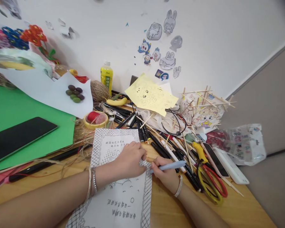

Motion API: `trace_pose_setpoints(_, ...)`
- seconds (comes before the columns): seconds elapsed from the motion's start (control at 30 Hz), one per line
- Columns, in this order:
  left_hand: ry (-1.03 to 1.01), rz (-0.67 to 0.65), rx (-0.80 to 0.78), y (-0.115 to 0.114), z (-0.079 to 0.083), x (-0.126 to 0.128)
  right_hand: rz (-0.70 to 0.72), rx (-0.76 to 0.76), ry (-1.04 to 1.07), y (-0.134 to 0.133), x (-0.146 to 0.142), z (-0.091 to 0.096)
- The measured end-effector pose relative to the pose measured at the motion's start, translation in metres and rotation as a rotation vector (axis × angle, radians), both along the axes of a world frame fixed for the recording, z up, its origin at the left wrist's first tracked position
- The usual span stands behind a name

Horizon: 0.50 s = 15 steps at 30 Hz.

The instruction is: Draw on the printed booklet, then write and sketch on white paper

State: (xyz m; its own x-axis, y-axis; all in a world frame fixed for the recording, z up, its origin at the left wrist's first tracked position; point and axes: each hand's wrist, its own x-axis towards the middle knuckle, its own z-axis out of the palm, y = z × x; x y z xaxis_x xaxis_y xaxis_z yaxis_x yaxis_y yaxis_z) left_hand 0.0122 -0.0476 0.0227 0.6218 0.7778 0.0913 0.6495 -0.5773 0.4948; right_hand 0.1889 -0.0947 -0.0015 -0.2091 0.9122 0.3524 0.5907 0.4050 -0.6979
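Observation:
A white printed sheet (118,202) with a cross-hatched border, drawings and handwriting lies on the wooden desk (166,209) before me. My left hand (129,160) rests on it with fingers curled, pressing down near its right edge. My right hand (165,174) grips a light blue pen (171,165), whose tip touches the sheet's right border beside my left fingers. Bracelets circle both wrists.
A heap of black markers (142,126), wooden sticks (204,98), a yellow drawing sheet (152,95) and coloured rings (212,186) crowds the right. Green card (19,107) with a dark tablet (16,136) lies left. A tape roll (95,119), twine and a yellow bottle (106,76) stand behind.

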Motion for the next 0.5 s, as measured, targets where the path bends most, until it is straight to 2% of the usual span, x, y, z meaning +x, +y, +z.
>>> trace_pose_setpoints(0.27, 0.007, -0.002, 0.010, 0.0000, -0.0009, -0.0003, 0.006, 0.019, -0.040, 0.0016, 0.0009, -0.0032)
trace_pose_setpoints(0.5, 0.002, 0.002, 0.002, -0.0010, 0.0010, -0.0002, 0.000, -0.065, 0.035, -0.0002, -0.0001, -0.0006)
